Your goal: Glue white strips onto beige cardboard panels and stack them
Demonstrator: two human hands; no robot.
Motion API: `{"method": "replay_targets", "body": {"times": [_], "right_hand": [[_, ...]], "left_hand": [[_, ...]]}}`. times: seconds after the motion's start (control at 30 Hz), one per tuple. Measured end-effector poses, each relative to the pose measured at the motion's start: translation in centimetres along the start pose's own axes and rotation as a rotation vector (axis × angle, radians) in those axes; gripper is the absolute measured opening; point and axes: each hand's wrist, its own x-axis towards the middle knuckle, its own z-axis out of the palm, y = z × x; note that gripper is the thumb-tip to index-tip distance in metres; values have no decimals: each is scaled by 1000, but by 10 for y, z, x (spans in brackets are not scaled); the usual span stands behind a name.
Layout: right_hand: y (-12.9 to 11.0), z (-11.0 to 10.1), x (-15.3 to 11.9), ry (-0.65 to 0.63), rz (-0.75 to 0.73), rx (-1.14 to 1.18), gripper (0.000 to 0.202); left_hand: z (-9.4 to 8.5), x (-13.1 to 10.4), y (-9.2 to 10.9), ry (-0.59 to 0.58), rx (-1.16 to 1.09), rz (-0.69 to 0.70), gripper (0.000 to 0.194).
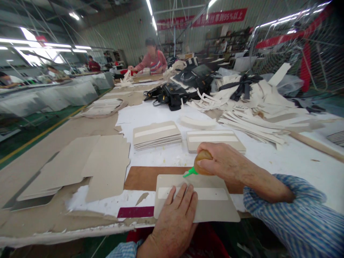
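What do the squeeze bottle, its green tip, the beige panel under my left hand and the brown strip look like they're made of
Squeeze bottle: probably soft plastic; amber, slightly translucent-looking.
Green tip: likely moulded plastic; evenly bright, tapered.
Beige panel: perhaps stiff card or leather-like sheet; matte, flat, clean-edged.
Brown strip: possibly leather or coated board; smooth, straight-edged, can't tell which.

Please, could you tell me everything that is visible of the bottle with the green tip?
The bottle looks rounded, amber-brown and perhaps plastic, with a tapered bright green nozzle. The right hand grips it, hiding part of it. It is tilted, nozzle pointing down and leftward near the upper edge of the beige panel; whether the tip touches is unclear.
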Motion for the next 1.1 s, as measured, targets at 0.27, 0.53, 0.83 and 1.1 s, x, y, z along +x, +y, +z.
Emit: {"method": "replay_targets", "body": {"times": [0.27, 0.53, 0.83, 1.1], "right_hand": [[8, -3, -3, -21, 33, 6, 16], [15, -5, -7, -7, 71, 12, 16], [2, -2, -6, 1, 24, 65, 16], [23, -6, -13, -13, 88, 30, 15]], "left_hand": [[2, 0, -1, -21, -10, 3, 59], [5, -1, 0, -7, -4, -6, 58], [2, -1, -1, 6, 5, -1, 56], [4, -1, -1, -2, 5, -9, 58]]}}
